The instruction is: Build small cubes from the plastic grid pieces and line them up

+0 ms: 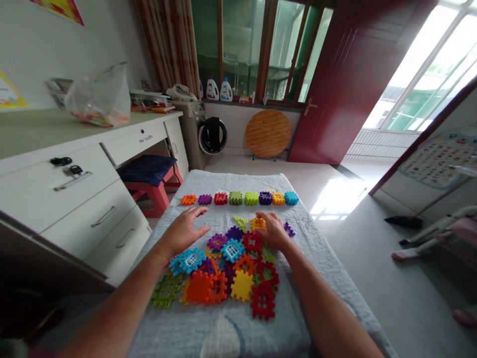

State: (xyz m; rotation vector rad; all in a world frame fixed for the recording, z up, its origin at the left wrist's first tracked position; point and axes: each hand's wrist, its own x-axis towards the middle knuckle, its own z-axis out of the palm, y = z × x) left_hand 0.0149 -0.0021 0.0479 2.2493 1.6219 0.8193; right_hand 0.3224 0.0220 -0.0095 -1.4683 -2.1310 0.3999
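Note:
My left hand (186, 229) hovers at the left of a pile of plastic interlocking building tiles, fingers and thumb apart, holding nothing. My right hand (274, 229) is at the pile's far right, its fingers and thumb around a yellow tile (257, 224). Close by lie a lime triangular piece (241, 223), a purple triangular piece (289, 229) and a red tile (252, 242). The pile also holds a blue window tile (233, 250), a solid orange tile (199, 287) and a solid yellow tile (242, 286). Beyond my hands runs a row of coloured blocks, including a red one (220, 198) and a teal one (291, 198).
A grey-blue cloth (219, 335) covers the work surface. To the left are a white desk (112, 149) with drawers and a red stool (156, 191) with a dark cushion. A washing machine (192, 132), a round wooden tabletop (268, 132) and a red door (346, 74) stand farther back.

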